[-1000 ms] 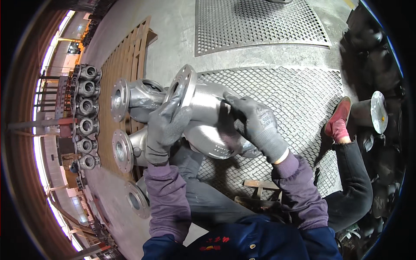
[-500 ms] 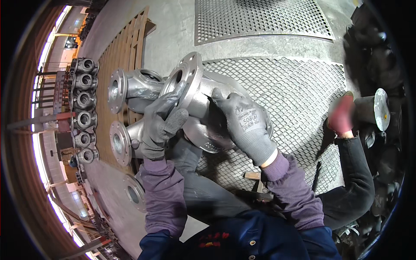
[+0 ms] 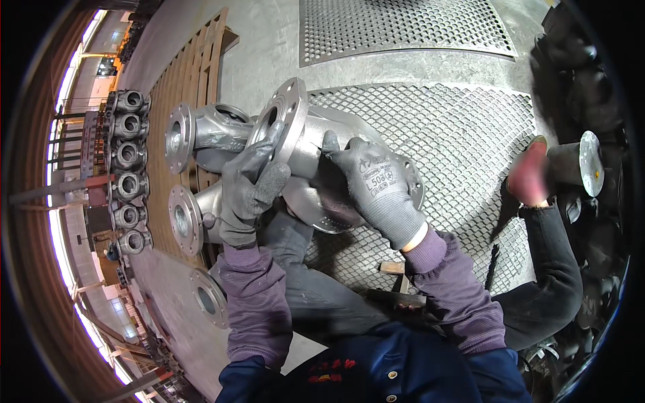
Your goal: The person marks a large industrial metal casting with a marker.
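Note:
A grey cast-metal valve body with round, drilled flanges lies tilted in front of me over the mesh plate. My left hand, in a grey work glove, is closed on its upper left flange, the fingers reaching up along the rim. My right hand, gloved alike, presses against the neck behind that flange. Its thumb points up and its other fingers curl under, so whatever they hold is hidden. Left of my left hand are two more flanged castings: an upper one and a lower one.
Beneath the work lies a diamond-mesh metal plate; a perforated plate is farther off. A wooden pallet and a row of valve bodies stand left. A wood piece lies near my right forearm. A red shoe is beside a flanged part.
My right hand has shifted slightly on the neck, its thumb tilting more upright. My left hand keeps its grip on the flange, and the valve body stays nearly in place.

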### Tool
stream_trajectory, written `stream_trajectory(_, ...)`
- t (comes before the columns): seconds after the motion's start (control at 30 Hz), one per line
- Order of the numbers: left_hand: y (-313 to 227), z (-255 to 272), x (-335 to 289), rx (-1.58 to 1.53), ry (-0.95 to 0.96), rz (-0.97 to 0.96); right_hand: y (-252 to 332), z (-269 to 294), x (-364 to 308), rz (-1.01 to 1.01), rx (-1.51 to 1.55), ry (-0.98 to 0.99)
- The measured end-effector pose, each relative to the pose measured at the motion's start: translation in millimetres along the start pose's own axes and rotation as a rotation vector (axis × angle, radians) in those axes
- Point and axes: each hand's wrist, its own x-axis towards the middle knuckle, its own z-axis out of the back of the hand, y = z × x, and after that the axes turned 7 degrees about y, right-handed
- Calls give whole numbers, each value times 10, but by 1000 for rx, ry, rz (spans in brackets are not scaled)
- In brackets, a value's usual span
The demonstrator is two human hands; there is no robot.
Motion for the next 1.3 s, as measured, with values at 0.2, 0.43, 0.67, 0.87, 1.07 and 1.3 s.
stream_trajectory(0.2, -71, -27, -57, -169, -8, 145, 31, 128, -116, 58, -82, -40)
stream_trajectory(0.43, -81, -32, 4, -248, 12, 176, -87, 74, 67, 203, 363, -249)
stream_trajectory(0.67, -128, -14, -3, -195, -9, 143, 173, 7, 210, -24, -115, 107)
stream_trajectory(0.87, -124, -13, 43, -24, -27, 50, 212, 62, 116, 45, -159, 62)
stream_trajectory(1.07, -172, 3, -12, -77, -8, 243, 21, 305, 83, 71, 188, 220)
stream_trajectory(1.3, -71, 5, 30, 169, -46, -68, -134, 222, 163, -176, 652, 121)
